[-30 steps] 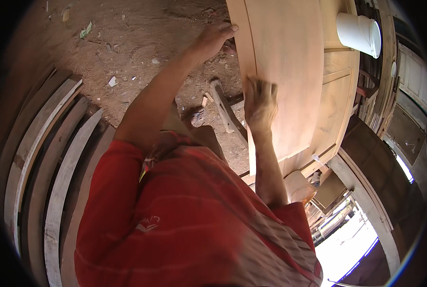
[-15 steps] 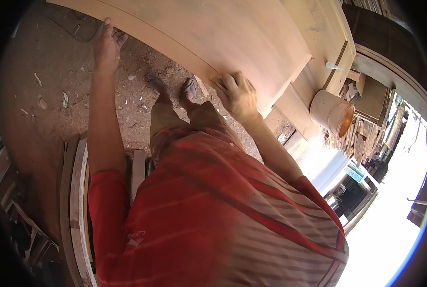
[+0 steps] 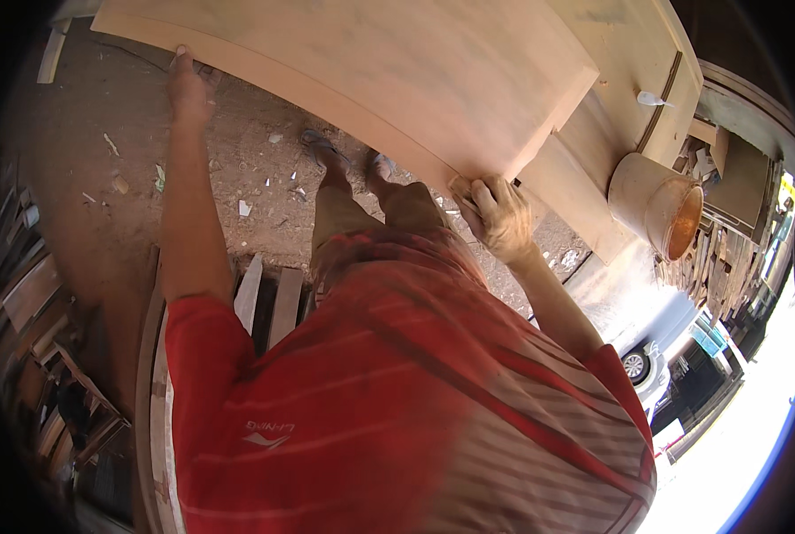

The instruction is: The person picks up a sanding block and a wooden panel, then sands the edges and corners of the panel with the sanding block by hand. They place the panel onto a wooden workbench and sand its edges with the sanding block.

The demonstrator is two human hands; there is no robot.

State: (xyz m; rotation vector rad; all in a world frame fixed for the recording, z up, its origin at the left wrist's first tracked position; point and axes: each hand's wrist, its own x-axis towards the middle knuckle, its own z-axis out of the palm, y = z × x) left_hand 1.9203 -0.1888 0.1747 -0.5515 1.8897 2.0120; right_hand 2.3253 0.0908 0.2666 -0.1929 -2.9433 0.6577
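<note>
Stretches flat before the legs (image 3: pixel 402 209), a wide wood panel (image 3: pixel 371 80), apparently overlapping a second panel (image 3: pixel 633 58) to the right; probably stiff, fairly heavy, awkward for its breadth, smooth enough to slip, and most easily marred at corners and edges. Gripped at the near edge by the left hand (image 3: pixel 191 93), thumb on top and fingers apparently curled below, and touched near the close right corner by the right hand (image 3: pixel 502 218), fingers bent over a small tan pad (image 3: pixel 460 186). Best taken by opposite long edges, hands well apart.
</note>
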